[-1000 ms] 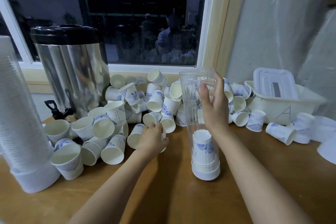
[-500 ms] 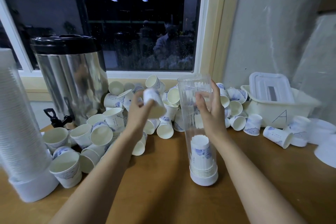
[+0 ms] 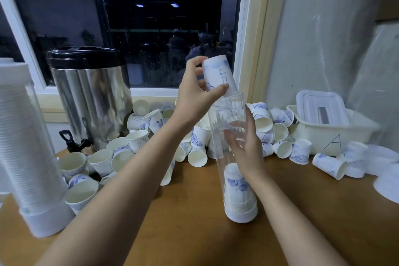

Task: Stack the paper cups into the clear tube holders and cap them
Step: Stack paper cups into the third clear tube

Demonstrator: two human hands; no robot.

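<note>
Left hand (image 3: 194, 97) pinches an inverted paper cup (image 3: 218, 75), fingers clamped on its wall, tilted at the clear tube holder's (image 3: 232, 119) mouth; right hand (image 3: 246, 149) curls round the tube mid-height; best to square the cup, then release it onto the nested stack (image 3: 235, 183) at the tube's base.

light: pretty dim, bluish indoor cast | source: ceiling strips mirrored in the dark window (image 3: 138, 34) | glare: soft streaks on the steel urn (image 3: 90, 101) | shadows: mushy dark patches on the wooden table (image 3: 194, 239) | lens: wide-angle bend at edges, slightly soft overall
</note>
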